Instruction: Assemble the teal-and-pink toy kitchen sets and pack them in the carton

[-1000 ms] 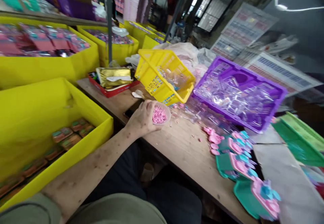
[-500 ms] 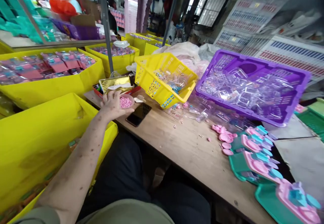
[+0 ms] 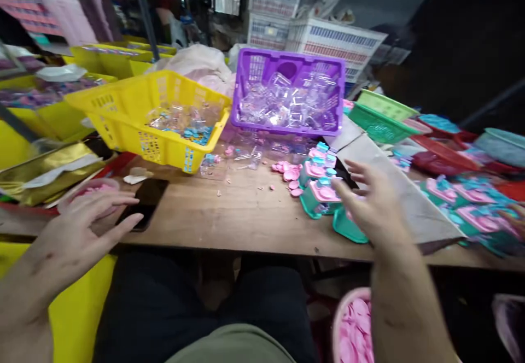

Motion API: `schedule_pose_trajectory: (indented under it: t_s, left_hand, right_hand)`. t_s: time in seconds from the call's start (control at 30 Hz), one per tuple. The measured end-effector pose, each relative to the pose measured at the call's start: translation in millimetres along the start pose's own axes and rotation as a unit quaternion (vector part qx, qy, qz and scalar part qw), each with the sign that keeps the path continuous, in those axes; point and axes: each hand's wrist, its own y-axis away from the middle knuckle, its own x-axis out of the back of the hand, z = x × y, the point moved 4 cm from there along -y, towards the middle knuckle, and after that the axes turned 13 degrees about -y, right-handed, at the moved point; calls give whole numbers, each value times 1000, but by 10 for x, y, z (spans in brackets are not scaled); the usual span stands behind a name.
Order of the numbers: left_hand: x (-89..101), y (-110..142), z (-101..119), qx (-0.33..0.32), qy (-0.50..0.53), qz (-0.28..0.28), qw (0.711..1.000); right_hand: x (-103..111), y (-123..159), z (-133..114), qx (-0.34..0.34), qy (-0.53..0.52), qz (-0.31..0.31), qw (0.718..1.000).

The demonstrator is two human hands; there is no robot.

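My left hand is at the left of the table with fingers stretched and thumb apart, holding nothing. Just behind it sits a pink bowl of small pink pieces, partly covered by the fingers, and a dark phone lies beside the fingertips. Over on the right, my right hand is spread above the nearest of several teal and pink toy sets, whose top it hides; whether it touches that set I cannot tell. Loose pink oval pieces lie left of the row.
A yellow basket and a purple crate, both with clear plastic parts, stand at the back. More toy sets are at the far right, beside another person's hand. Below the table edge is a tub of pink pieces.
My view has swung to the right. My left hand has let go of the pink bowl, which now rests by the phone. My right hand has come into view over the toy sets.
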Motion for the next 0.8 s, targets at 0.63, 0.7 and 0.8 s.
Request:
schedule_pose_trajectory:
  t_s: [0.63, 0.7, 0.8]
  left_hand:
    - [-1082, -133, 1530, -161, 237, -137, 948]
    - [-1326, -170, 1654, -172, 288, -150, 930]
    - [-1570, -268, 1618, -149, 359, -169, 906]
  right_hand:
    - [-441, 469, -331, 138, -47, -281, 949]
    - [-557, 408, -645, 175, -96, -332, 922]
    - [-824, 68, -998, 207, -182, -337, 900]
